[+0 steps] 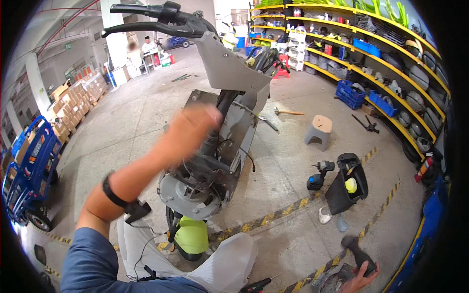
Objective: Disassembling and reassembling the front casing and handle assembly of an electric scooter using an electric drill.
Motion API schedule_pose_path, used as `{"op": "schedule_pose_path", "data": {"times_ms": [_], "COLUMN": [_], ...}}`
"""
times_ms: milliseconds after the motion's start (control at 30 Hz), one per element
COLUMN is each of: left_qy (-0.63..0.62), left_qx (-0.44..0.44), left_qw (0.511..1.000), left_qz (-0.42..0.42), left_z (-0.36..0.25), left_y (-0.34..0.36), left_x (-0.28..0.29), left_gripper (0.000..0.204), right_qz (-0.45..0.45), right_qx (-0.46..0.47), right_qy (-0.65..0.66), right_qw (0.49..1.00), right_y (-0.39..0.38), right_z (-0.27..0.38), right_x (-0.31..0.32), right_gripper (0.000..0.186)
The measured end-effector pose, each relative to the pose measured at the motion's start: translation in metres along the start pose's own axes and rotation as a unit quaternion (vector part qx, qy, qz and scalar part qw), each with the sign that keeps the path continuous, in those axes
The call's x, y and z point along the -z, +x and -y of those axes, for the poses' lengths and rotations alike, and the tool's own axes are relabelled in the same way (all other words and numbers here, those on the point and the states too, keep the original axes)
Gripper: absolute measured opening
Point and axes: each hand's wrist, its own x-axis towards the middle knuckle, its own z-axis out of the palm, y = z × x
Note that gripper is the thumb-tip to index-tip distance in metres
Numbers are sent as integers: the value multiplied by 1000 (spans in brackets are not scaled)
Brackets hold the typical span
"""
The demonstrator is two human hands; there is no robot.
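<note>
Before me stands a partly stripped grey scooter [237,71] with black handlebars and its steering column bare. My left hand [193,129] is raised in front of the column. Motion smears its fingers, and whether it touches the scooter is unclear. At the lower right, my right hand [362,279] grips a black object with a thick end and narrower neck [361,256], its kind hard to make out. Beneath that hand lies a grey tray-like thing [328,281], partly cut off. A yellow-green panel [191,237] is on the scooter's low near end, between my knees.
To the right on the floor are a cordless drill [320,176], a black bin [342,190], a grey stool [320,129], a hammer [289,112] and pliers [268,123]. Yellow shelves [361,68] line the right wall. A blue cart [31,171] and cardboard boxes [73,105] stand left.
</note>
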Motion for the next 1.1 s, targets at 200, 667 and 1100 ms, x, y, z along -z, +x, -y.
{"op": "schedule_pose_path", "data": {"times_ms": [200,667,1100], "left_qy": [-525,-553,-695], "left_qx": [350,384,455], "left_qw": [720,736,557], "left_qz": [290,75,-22], "left_z": [-117,-84,-20], "left_y": [-5,24,47], "left_x": [-87,-70,-84], "left_gripper": [50,37,20], "right_qz": [281,494,479], "right_qx": [41,5,42], "right_qy": [488,567,573], "right_qw": [825,659,663], "right_y": [-76,-178,-195], "right_z": [148,314,373], "right_x": [-74,-182,-232], "right_gripper": [84,42,65]}}
